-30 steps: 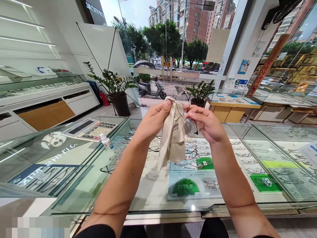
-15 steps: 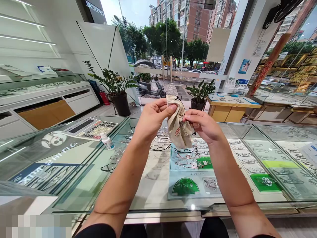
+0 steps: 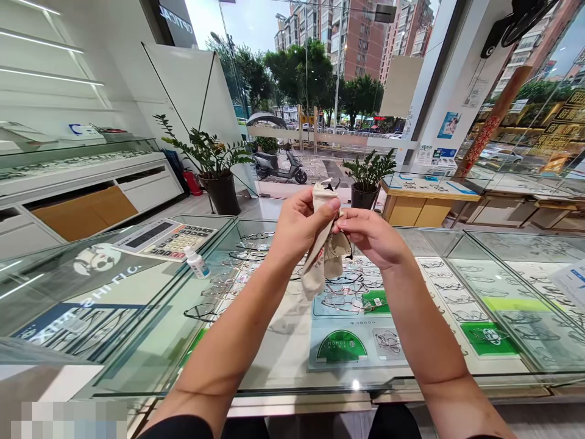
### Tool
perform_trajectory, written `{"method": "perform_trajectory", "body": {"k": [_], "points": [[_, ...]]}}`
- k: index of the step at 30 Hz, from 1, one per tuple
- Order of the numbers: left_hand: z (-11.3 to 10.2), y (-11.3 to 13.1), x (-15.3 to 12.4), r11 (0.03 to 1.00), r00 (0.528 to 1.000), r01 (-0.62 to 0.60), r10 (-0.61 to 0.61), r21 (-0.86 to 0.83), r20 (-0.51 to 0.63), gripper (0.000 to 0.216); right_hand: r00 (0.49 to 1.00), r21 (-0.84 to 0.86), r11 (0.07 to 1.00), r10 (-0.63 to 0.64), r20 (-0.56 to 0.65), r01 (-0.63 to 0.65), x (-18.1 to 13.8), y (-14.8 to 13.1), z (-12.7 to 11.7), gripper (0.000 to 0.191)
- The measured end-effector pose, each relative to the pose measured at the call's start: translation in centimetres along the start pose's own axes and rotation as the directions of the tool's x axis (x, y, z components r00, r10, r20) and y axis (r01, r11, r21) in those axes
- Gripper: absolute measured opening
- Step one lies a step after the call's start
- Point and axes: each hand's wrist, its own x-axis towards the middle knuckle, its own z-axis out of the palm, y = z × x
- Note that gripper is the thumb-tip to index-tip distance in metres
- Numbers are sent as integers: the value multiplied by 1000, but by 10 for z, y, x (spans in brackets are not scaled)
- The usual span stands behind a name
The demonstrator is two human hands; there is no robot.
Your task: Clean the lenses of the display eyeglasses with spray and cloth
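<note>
Left hand point(image 3: 298, 224): fingers pinching a beige cloth point(image 3: 313, 279)
Right hand point(image 3: 373, 239): fingers pinched on dark-rimmed eyeglasses point(image 3: 342, 244)
Position: eyeglasses partly hidden by the cloth, between the hands, above the glass surface point(image 3: 269, 366)
Left side: white bottle point(image 3: 196, 263), near a calculator point(image 3: 159, 239)
Below: display frames point(image 3: 343, 280) in rows

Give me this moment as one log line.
left hand: gripping beige cloth | right hand: pinching eyeglasses, partly hidden by cloth | nearby: white bottle on glass counter

A glass display counter point(image 3: 274, 369) bears a calculator point(image 3: 159, 238) and a small white bottle point(image 3: 197, 263).
</note>
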Motion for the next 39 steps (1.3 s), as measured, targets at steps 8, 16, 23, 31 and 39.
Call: {"method": "perform_trajectory", "body": {"k": [8, 16, 23, 31, 39], "points": [[-11, 12, 0, 993, 997, -64, 58, 101, 55, 40, 998, 103, 994, 51, -39, -47, -3, -6, -2, 18], [-8, 16, -4, 997, 997, -24, 19, 68, 70, 38, 998, 104, 993, 59, -17, -57, -4, -5, -1, 17], [-2, 13, -8, 994, 999, -40, 40, 103, 7, 41, 998, 137, 989, 58, 2, -58, -4, -5, 1, 17], [-3, 14, -8, 995, 999, -37, 35, 95, 21, 39, 998, 153, 986, 62, 21, -65, -6, -8, 5, 18], [-3, 14, -8, 993, 999, -38, 38, 115, 9, 40, 997, 146, 987, 62, 38, -67, -6, -6, 4, 19]]}}
